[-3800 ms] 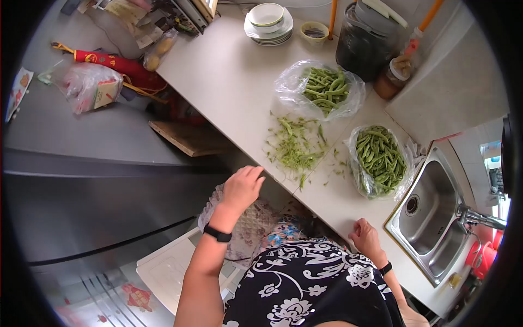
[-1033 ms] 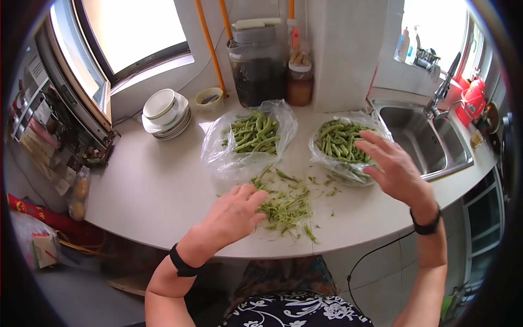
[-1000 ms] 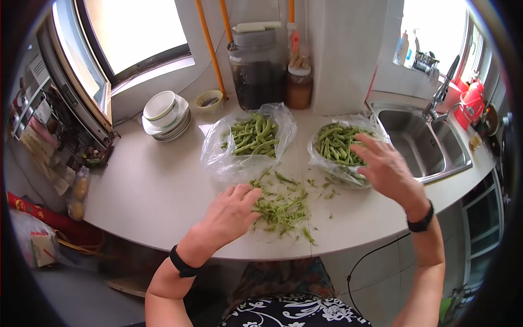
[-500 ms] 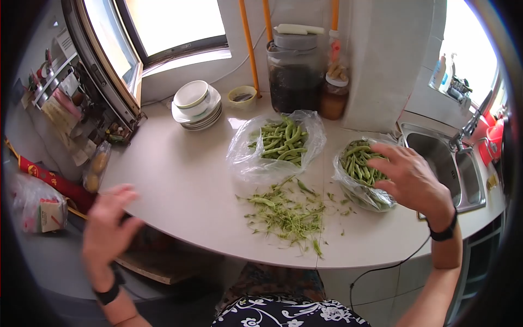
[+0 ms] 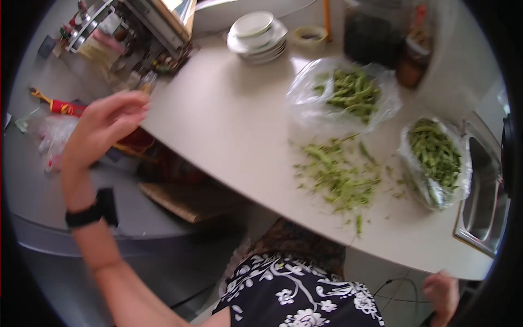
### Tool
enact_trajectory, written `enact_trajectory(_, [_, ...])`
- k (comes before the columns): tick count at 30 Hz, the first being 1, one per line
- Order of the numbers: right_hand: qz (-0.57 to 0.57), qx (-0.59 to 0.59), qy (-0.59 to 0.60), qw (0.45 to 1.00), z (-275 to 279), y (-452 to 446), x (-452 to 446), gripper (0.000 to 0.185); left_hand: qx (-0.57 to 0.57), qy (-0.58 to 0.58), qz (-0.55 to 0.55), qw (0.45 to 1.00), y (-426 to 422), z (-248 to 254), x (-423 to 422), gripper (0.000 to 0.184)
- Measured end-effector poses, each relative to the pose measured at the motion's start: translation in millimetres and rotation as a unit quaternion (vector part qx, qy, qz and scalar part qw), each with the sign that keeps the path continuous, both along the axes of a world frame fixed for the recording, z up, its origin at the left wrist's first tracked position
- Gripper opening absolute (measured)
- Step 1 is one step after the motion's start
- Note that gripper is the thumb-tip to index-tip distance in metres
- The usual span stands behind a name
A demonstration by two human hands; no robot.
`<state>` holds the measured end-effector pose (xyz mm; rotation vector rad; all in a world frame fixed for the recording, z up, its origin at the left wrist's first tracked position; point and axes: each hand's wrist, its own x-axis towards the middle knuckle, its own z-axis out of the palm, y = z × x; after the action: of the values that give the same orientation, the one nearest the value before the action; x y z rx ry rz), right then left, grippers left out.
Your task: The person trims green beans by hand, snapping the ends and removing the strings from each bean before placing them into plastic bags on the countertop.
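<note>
My left hand point(image 5: 103, 128) is raised in the air left of the counter, past its edge. Its fingers are loosely bent with the thumb apart, and nothing shows in them. Low at the right, my right hand point(image 5: 442, 291) hangs just off the counter's front edge; it is blurred and its fingers are not clear. Closest to it on the counter is a clear plastic bag of green beans point(image 5: 434, 152). A second open bag of green beans point(image 5: 354, 95) lies farther back. In front of that bag is a loose pile of bean trimmings point(image 5: 343, 174).
Stacked plates and bowls point(image 5: 256, 35) stand at the back, beside a small yellow bowl point(image 5: 310, 37). A dark container point(image 5: 373, 35) and a brown jar point(image 5: 412, 64) are by the wall. The sink point(image 5: 482, 185) is at the right, a wooden board point(image 5: 180, 201) below the counter.
My view has turned left and down. My right hand has left the area over the right bean bag and dropped below the counter's front edge. My left hand has risen.
</note>
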<state>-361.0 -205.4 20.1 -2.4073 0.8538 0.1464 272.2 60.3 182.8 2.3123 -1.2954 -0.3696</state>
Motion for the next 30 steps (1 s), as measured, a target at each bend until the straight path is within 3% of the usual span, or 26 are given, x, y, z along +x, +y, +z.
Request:
enact_trajectory(1, [-0.138,0.279,-0.013,0.95,-32.4,23.8,-2.9,0.007,0.01,0.031,-0.026,0.999,-18.0,-14.0,11.1,0.03])
enact_trajectory(4, [-0.178,0.489,0.09,0.849,-101.4,96.6,5.5,0.013,0.073,-0.02,-0.106,0.992,-69.0,-56.9,36.8,0.025])
enact_trajectory(8, [-0.191,0.488,0.133,0.841,-158.1,137.2,16.3,0.012,0.187,0.051,-0.098,0.976,-91.2,-110.4,10.5,0.017])
enact_trajectory(9, [-0.198,0.478,0.135,0.845,-168.9,139.6,19.3,0.012,0.185,0.093,-0.135,0.969,-80.9,-140.4,17.7,0.018])
enact_trajectory(11, [-0.207,0.457,0.14,0.853,-187.4,142.3,21.8,0.012,0.286,0.07,-0.157,0.943,-58.9,-168.5,-2.1,0.016])
enact_trajectory(12, [-0.21,0.451,0.142,0.856,-193.9,142.3,22.0,0.012,0.262,0.088,-0.196,0.941,-34.6,-199.0,-2.0,0.014])
enact_trajectory(13, [-0.211,0.443,0.144,0.859,-200.6,140.8,24.3,0.012,0.247,0.209,-0.122,0.938,-14.0,-220.7,-6.6,0.015])
enact_trajectory(14, [-0.213,0.438,0.148,0.861,-205.5,139.9,25.8,0.012,0.066,0.188,-0.115,0.973,7.6,-243.5,-14.1,0.013])
enact_trajectory(15, [-0.216,0.433,0.15,0.862,-208.6,138.1,28.1,0.012,0.078,0.266,0.018,0.961,21.6,-244.1,-28.3,0.012])
enact_trajectory(16, [-0.218,0.427,0.152,0.864,-211.5,136.1,31.3,0.011,0.086,0.295,0.043,0.951,41.3,-258.0,-43.9,0.013])
enact_trajectory(17, [-0.218,0.423,0.157,0.865,-213.9,135.4,33.8,0.011,0.107,0.283,-0.009,0.953,60.7,-269.2,-60.2,0.015])
enact_trajectory(18, [-0.217,0.419,0.161,0.867,-216.0,133.5,35.7,0.011,0.169,0.355,0.044,0.918,77.8,-279.7,-72.2,0.017])
enact_trajectory(20, [-0.212,0.417,0.165,0.868,-221.4,128.9,41.7,0.011,0.181,0.352,0.15,0.906,108.8,-318.7,-85.5,0.017])
enact_trajectory(21, [-0.209,0.416,0.167,0.869,-223.8,126.4,43.8,0.011,0.192,0.278,0.121,0.933,135.7,-354.2,-87.8,0.014])
enact_trajectory(22, [-0.206,0.415,0.17,0.87,-225.8,123.8,45.2,0.011,0.23,0.211,0.08,0.946,163.5,-387.1,-92.3,0.025])
enact_trajectory(23, [-0.204,0.413,0.172,0.871,-227.7,121.7,46.4,0.011,0.315,0.232,0.067,0.918,190.9,-421.2,-100.8,0.042])
enact_trajectory(24, [-0.201,0.413,0.173,0.871,-228.7,118.2,46.7,0.011,0.429,0.213,-0.025,0.877,212.2,-440.3,-112.6,0.055])
enact_trajectory(25, [-0.197,0.413,0.175,0.872,-230.2,116.7,47.0,0.01,0.476,0.268,0.002,0.838,222.2,-443.5,-128.8,0.061])
enact_trajectory(26, [-0.198,0.412,0.177,0.872,-232.2,114.5,46.9,0.01,0.482,0.308,0.039,0.819,243.1,-466.6,-145.1,0.063])
enact_trajectory(28, [-0.197,0.411,0.18,0.872,-233.9,110.4,45.6,0.01,0.488,0.352,0.079,0.795,237.3,-460.4,-161.6,0.064])
enact_trajectory(29, [-0.197,0.411,0.182,0.871,-236.6,109.5,46.0,0.01,0.376,0.475,0.283,0.743,232.2,-455.4,-168.8,0.061])
enact_trajectory(30, [-0.197,0.412,0.18,0.871,-236.6,106.1,44.9,0.01,0.238,0.563,0.469,0.637,222.2,-443.7,-173.4,0.058])
